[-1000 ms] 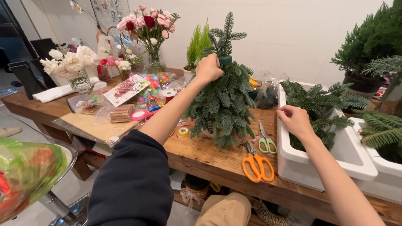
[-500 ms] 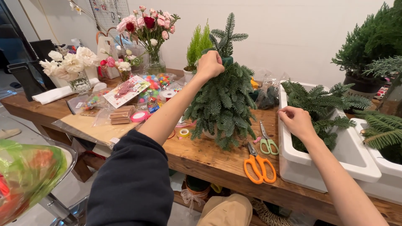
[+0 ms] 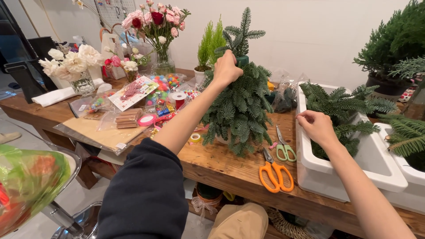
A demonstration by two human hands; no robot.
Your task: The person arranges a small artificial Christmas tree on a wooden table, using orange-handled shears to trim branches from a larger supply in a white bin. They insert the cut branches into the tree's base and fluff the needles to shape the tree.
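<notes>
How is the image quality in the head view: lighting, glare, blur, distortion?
Head view: even, soft indoor light, no harsh shadows or glare on the wall; left hand on the fir tree and right hand at the white tub are sharp; the wrapped bundle at lower left is blurred, too close; wide-angle bending shows at the edges.

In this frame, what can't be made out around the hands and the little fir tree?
- Head view: base of the small fir tree, hidden by its own branches.
- Left hand: fingertips buried in foliage.
- Right hand: fingertips hidden over the white tub rim.
- Small craft bits: too small.
</notes>
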